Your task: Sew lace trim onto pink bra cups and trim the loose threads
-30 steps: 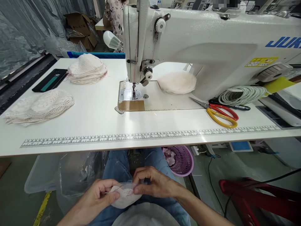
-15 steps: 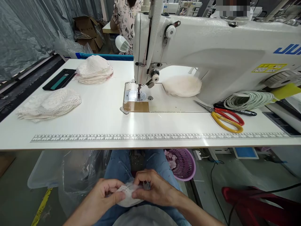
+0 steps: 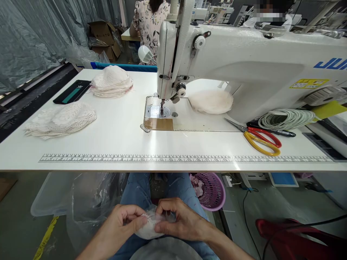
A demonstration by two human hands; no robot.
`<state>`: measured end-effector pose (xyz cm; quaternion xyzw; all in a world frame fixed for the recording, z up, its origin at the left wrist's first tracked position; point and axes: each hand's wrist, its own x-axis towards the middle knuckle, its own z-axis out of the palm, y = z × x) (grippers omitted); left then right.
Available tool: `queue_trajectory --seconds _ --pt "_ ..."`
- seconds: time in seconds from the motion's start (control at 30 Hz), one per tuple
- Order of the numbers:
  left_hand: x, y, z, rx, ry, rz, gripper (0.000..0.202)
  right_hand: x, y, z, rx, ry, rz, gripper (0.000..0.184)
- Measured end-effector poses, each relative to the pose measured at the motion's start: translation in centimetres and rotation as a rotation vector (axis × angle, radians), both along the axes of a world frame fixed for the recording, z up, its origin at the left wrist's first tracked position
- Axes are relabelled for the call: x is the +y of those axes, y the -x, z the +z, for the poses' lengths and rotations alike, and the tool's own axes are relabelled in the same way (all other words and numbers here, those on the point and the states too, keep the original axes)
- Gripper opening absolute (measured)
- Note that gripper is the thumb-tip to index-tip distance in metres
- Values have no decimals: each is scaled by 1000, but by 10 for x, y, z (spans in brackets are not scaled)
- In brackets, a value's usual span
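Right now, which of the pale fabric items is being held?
The white piece, pinched between the left hand and right hand. The lacy stack, the rounded stack behind it and the cream oval beneath the sewing machine arm lie untouched.

Bright light from above whitens the bench (image 3: 121, 144) and leaves streaks of glare near the middle and right of its front edge, while the floor (image 3: 279, 202) below that edge lies dimmer and greyer. The pale cloth (image 3: 150, 230) between the fingers (image 3: 165, 227) looks soft and short on detail; the red seat (image 3: 287, 234) at lower right is smeared, and a pixel mosaic (image 3: 269, 11) blots a patch past the back edge.
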<state>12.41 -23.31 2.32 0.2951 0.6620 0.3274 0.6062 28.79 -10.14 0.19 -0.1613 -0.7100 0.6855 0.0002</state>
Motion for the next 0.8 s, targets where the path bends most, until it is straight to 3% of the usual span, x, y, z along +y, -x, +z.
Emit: queue_trajectory --seconds 0.3,0.6,0.8 --pt "-2 -2 -3 -37 -23 -10 46 -8 6 -3 -40 51 -44 22" --pt "-3 -3 -12 -53 2 49 49 4 0 -2 22 -156 55 32" --pt "-9 4 -12 -158 32 156 50 18 -10 -6 58 -16 86 34"
